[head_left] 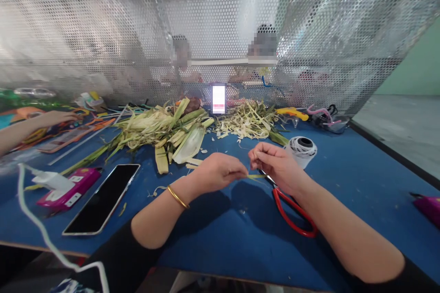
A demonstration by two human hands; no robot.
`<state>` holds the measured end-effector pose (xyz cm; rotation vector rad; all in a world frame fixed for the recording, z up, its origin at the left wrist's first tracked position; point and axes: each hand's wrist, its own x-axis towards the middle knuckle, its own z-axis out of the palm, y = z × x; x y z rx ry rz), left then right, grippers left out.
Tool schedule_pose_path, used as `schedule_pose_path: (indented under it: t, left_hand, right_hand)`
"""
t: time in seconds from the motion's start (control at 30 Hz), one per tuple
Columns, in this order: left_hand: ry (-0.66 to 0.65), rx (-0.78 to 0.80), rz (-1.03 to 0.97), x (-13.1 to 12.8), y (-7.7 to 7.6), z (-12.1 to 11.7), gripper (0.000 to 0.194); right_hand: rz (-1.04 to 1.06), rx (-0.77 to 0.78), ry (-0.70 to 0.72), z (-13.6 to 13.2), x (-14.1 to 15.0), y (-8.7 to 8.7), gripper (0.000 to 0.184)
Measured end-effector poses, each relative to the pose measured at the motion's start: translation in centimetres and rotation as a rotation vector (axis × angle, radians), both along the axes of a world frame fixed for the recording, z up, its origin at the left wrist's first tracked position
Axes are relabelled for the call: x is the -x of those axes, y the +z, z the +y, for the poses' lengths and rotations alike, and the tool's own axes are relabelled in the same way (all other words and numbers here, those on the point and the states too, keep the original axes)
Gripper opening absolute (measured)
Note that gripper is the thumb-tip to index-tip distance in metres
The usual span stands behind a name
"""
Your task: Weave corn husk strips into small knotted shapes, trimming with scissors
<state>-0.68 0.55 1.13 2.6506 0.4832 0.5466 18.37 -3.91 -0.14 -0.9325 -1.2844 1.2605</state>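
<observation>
My left hand (223,171) is closed in a pinch on a thin yellow-green plant strip (257,176), which runs level toward my right hand (277,162). The right fingers are also pinched together, a little higher, with the strip passing below them. Whatever lies between those right fingertips is too small to make out. Beneath the right hand, red-handled scissors (279,203) rest on the blue table (213,247), their blades partly hidden. Just behind that hand stands a spool of white thread (298,154).
A heap of leafy stalks (154,128) and a pile of shredded strips (245,121) lie ahead, before a perforated metal screen (220,18). At left are a phone (103,201), a purple power strip (84,181) with a white cable, and another person's hand (58,118).
</observation>
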Motion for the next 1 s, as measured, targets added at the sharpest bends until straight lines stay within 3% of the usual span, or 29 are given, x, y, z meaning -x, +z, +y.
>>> schedule_pose_path:
  t: [0.1, 0.17, 0.23, 0.37, 0.47, 0.53, 0.6, 0.67, 0.73, 0.8, 0.9, 1.0]
  left_hand:
    - [0.132, 0.360, -0.237, -0.1, 0.5, -0.1, 0.018]
    - [0.283, 0.486, -0.370, -0.3, 0.4, 0.0, 0.018]
    - [0.390, 0.549, -0.444, -0.5, 0.2, 0.2, 0.017]
    - [0.452, 0.544, -0.365, -0.8, -0.6, 0.3, 0.019]
    - [0.467, 0.312, -0.159, -0.7, -0.7, 0.1, 0.019]
    - [0.381, 0.144, -0.017, -0.6, -0.5, -0.1, 0.016]
    - [0.208, 0.135, 0.068, -0.3, -0.2, -0.2, 0.017]
    - [0.042, 0.301, 0.081, -0.1, 0.2, -0.3, 0.016]
    - [-0.020, 0.521, 0.016, -0.1, 0.5, -0.3, 0.013]
    - [0.043, 0.682, -0.106, -0.1, 0.6, -0.3, 0.013]
    - [0.273, 0.769, -0.328, -0.4, 0.2, 0.2, 0.012]
    - [0.476, 0.770, -0.424, -0.6, -0.4, 0.7, 0.013]
  right_hand:
    - [0.168, 0.097, 0.014, 0.3, 0.2, -0.5, 0.018]
    - [0.155, 0.037, -0.004, 0.2, 0.7, -0.8, 0.019]
    - [0.005, -0.106, -0.046, -0.2, 1.3, -1.1, 0.017]
    - [-0.573, -0.526, -0.116, -1.2, 2.1, -1.1, 0.016]
    - [-0.874, -0.690, -0.117, -1.5, 1.9, -0.9, 0.016]
    - [-0.918, -0.680, -0.114, -1.4, 1.6, -0.7, 0.017]
    - [-0.876, -0.605, -0.109, -1.1, 1.2, -0.6, 0.017]
    - [-0.798, -0.479, -0.102, -0.6, 0.8, -0.7, 0.017]
    - [-0.722, -0.344, -0.104, 0.0, 0.3, -1.1, 0.017]
    - [-0.658, -0.248, -0.119, 0.7, 0.0, -1.5, 0.016]
    - [-0.633, -0.176, -0.110, 1.0, -0.1, -2.1, 0.017]
    - [-0.768, -0.293, -0.087, 0.4, 0.5, -2.1, 0.017]
